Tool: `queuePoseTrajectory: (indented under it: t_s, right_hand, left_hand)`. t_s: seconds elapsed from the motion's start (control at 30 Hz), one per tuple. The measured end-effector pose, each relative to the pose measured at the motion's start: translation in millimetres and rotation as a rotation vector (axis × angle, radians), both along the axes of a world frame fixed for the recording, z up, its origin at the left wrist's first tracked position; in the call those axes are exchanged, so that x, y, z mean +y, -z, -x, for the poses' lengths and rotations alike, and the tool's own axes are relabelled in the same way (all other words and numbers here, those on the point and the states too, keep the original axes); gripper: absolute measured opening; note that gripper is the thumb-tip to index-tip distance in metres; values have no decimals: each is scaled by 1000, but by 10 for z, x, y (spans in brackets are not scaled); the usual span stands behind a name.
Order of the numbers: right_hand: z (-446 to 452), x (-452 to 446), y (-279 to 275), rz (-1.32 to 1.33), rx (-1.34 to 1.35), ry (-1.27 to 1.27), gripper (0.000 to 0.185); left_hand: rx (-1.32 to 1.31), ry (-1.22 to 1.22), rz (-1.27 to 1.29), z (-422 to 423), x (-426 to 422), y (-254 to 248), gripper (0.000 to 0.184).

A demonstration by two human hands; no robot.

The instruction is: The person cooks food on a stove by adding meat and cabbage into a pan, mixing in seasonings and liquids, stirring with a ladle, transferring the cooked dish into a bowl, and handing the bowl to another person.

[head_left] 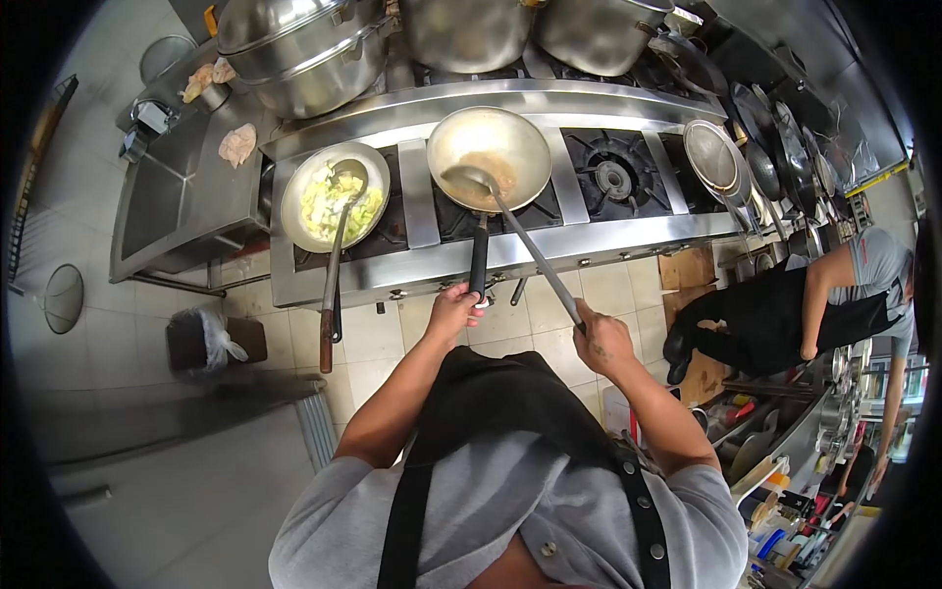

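In the head view, my left hand [456, 313] is closed at the end of the black handle [479, 260] of a frying pan [491, 133] on the middle burner. My right hand [601, 340] grips a long metal ladle [538, 257], whose bowl rests inside that pan over a thin brownish layer. To the left, another pan [291, 218] holds chopped green and pale yellow pieces. A second ladle [335, 257] lies in it, its wooden-ended handle sticking out over the front edge of the stove.
Large steel pots [466, 34] stand behind the stove. A bare burner [613, 177] and strainers [711, 157] are to the right. A steel sink [186, 177] is at the left. Another person [785, 314] in a black apron is at the right.
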State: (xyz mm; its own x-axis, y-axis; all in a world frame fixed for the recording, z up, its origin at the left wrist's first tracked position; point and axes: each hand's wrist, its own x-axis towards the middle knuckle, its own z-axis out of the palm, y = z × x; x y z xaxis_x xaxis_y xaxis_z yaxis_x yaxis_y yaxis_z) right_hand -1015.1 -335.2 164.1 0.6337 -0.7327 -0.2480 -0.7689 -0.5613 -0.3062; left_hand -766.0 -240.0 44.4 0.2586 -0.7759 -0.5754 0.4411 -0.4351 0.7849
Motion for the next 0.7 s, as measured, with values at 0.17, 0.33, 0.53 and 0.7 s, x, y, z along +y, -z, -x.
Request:
queuePoseTrajectory:
  t_s: [0.17, 0.33, 0.53, 0.7]
  right_hand:
    - [-105, -82, 222, 54, -87, 116, 42]
    - [-427, -206, 681, 160, -296, 329, 42]
    - [-566, -276, 919, -263, -605, 313, 34]
    - [-390, 6, 373, 44, -272, 231, 43]
  left_hand:
    - [21, -23, 15, 9, 0, 58, 26]
    - [75, -16, 7, -17, 8, 149, 24]
    - [83, 12, 13, 11, 8, 125, 22]
    - [98, 26, 35, -1, 47, 90, 23]
